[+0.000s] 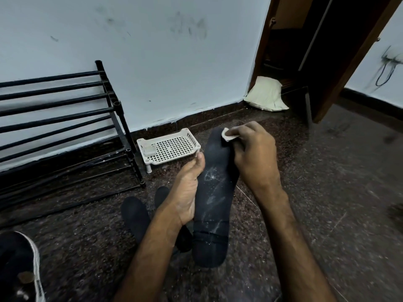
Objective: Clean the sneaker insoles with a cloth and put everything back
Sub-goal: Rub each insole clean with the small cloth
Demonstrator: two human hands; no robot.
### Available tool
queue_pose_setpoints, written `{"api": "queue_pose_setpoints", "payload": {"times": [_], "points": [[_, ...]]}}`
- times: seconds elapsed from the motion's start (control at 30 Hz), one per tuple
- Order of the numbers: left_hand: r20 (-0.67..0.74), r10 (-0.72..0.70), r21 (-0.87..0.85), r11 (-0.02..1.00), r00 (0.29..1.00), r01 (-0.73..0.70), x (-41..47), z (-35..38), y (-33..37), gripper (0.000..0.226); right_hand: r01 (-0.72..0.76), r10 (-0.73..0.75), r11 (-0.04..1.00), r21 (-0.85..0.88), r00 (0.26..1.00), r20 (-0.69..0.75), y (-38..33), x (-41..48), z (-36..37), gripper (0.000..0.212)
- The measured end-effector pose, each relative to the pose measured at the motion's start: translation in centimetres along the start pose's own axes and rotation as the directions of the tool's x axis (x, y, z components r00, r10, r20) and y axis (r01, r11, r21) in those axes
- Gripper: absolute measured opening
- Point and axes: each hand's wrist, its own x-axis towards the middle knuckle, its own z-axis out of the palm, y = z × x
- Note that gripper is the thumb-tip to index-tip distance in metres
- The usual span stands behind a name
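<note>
Mid-frame, the insole (214,203) is propped up off the floor (327,192), heel toward the bottom of the frame and toe pointing up. The left hand (187,190) clamps its left edge, I'd guess so it stays stiff against the rubbing. The right hand (255,153) pinches a small folded cloth (227,136) and presses it on the toe end. The whitish streaks lower down look unwiped, so my guess is the strokes work down toward the heel. Another insole (135,216) lies flat at lower centre-left, partly under the left arm, and the sneaker (19,269) sits in the bottom-left corner (handy for refitting). The left side is crowded: the rack (65,118) and the tray (197,142) are just beyond the thumb. The right half is bare floor, so there's elbow room that way.
</note>
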Motion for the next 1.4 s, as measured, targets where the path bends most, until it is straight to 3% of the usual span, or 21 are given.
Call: {"api": "queue_pose_setpoints", "payload": {"times": [0.13, 0.2, 0.3, 0.33, 0.37, 0.43, 0.5, 0.53, 0.63, 0.7, 0.8, 0.9, 0.97, 1.03, 1.17, 1.23, 1.33, 1.4], "points": [[-0.069, 0.039, 0.006, 0.999, 0.997, -0.039, 0.3, -0.5, 0.3, 0.036, 0.047, -0.090, 0.992, 0.121, 0.917, 0.388, -0.1, -0.5, -0.7, 0.021], [-0.067, 0.024, 0.035, 0.999, 0.997, -0.022, 0.2, -0.5, 0.2, 0.038, 0.025, -0.035, 0.999, 0.038, 0.945, 0.325, 0.6, -0.3, -0.7, 0.023], [-0.018, 0.000, 0.067, 0.998, 1.000, 0.001, 0.1, -0.1, -0.2, 0.039, -0.020, 0.020, 1.000, -0.007, 1.000, 0.010, 0.5, 0.2, -0.4, 0.023], [-0.004, -0.005, 0.066, 0.998, 1.000, 0.005, 0.0, 0.1, -0.3, 0.039, -0.004, 0.004, 1.000, 0.022, 0.999, -0.035, 0.1, 0.3, -0.2, 0.023], [0.005, -0.004, 0.061, 0.998, 1.000, 0.003, -0.1, 0.2, -0.3, 0.038, 0.027, -0.026, 0.998, 0.050, 1.000, -0.014, -0.2, 0.3, -0.1, 0.023], [-0.015, 0.016, 0.046, 0.999, 1.000, -0.015, 0.0, 0.1, -0.2, 0.036, 0.084, -0.104, 0.990, 0.117, 0.980, 0.172, -0.5, 0.0, -0.2, 0.022], [-0.058, 0.031, 0.045, 0.999, 0.998, -0.028, 0.1, -0.2, -0.1, 0.037, 0.061, -0.113, 0.987, 0.151, 0.924, 0.365, -0.2, -0.4, -0.6, 0.021], [-0.072, 0.031, 0.054, 0.998, 0.997, -0.027, 0.2, -0.3, 0.0, 0.038, 0.037, -0.083, 0.991, 0.127, 0.921, 0.380, 0.2, -0.4, -0.7, 0.021], [-0.063, 0.013, 0.083, 0.996, 0.998, -0.008, 0.1, -0.3, -0.2, 0.039, -0.052, 0.054, 0.999, -0.017, 0.988, 0.144, 1.3, -0.1, -0.5, 0.021], [-0.038, -0.002, 0.068, 0.998, 0.999, 0.005, 0.1, 0.0, -0.4, 0.040, -0.034, 0.034, 0.999, 0.002, 0.999, -0.009, 0.7, 0.2, -0.3, 0.022], [-0.030, 0.014, 0.015, 1.000, 0.999, -0.014, 0.0, 0.1, -0.3, 0.039, 0.061, -0.077, 0.991, 0.121, 0.989, 0.130, -0.6, -0.1, -0.1, 0.021], [-0.082, 0.039, 0.023, 0.999, 0.996, -0.037, 0.2, -0.4, -0.2, 0.037, 0.011, -0.048, 0.992, 0.124, 0.951, 0.304, -0.4, -0.5, -0.5, 0.019], [-0.105, 0.053, 0.055, 0.997, 0.993, -0.048, 0.3, -0.6, -0.2, 0.038, -0.057, 0.047, 0.998, 0.034, 0.970, 0.240, 0.6, -0.4, -0.8, 0.021], [-0.110, 0.057, 0.072, 0.996, 0.992, -0.049, 0.4, -0.5, -0.3, 0.040, -0.095, 0.098, 0.995, -0.035, 0.992, 0.082, 1.3, -0.3, -1.0, 0.022], [-0.119, 0.069, 0.035, 0.997, 0.990, -0.065, 0.5, -0.3, -0.2, 0.044, -0.011, 0.022, 0.997, 0.082, 0.992, -0.126, 0.7, -0.5, -1.2, 0.021], [-0.125, 0.098, 0.018, 0.995, 0.987, -0.097, 0.6, -0.4, -0.1, 0.049, 0.080, -0.076, 0.990, 0.117, 0.996, -0.040, 0.2, -0.5, -1.0, 0.022], [-0.119, 0.130, 0.016, 0.992, 0.984, -0.129, 0.8, -0.4, -0.1, 0.049, 0.127, -0.149, 0.986, 0.110, 0.965, 0.215, 0.3, -0.9, 0.0, 0.023], [-0.116, 0.128, 0.044, 0.991, 0.985, -0.124, 0.7, -0.4, -0.3, 0.050, 0.076, -0.095, 0.991, 0.107, 0.979, 0.181, 1.0, -1.1, 0.4, 0.025]]}}
